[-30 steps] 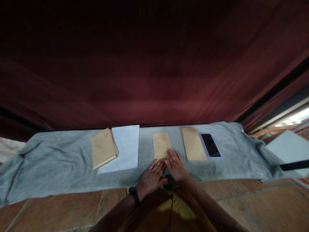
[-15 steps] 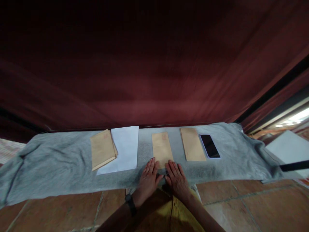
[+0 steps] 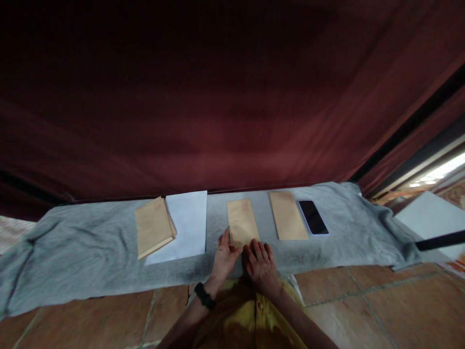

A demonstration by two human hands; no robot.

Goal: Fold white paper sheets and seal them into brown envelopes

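A brown paper envelope (image 3: 242,220) with a faint reddish mark near its far end lies in front of me on a grey cloth. My left hand (image 3: 224,257), a dark band on its wrist, grips the envelope's near left corner between fingers and thumb. Over the near right edge, my right hand (image 3: 260,261) rests with its fingers spread, fingertips touching the paper; its thumb is partly hidden. To the right lies a stack of similar brown envelopes (image 3: 288,215). On the left, more brown envelopes (image 3: 154,225) overlap a stack of white paper (image 3: 189,228).
Right of the envelope stack is a phone (image 3: 313,217) with a dark screen. The grey cloth (image 3: 98,242) covers a long narrow surface, backed by a dark red hanging fabric (image 3: 232,121). Brown floor tiles (image 3: 337,295) show below the near edge.
My left hand has turned from lying flat at the envelope's near edge to gripping its corner. The right hand has shifted slightly, its fingers now a little bent on the near edge.
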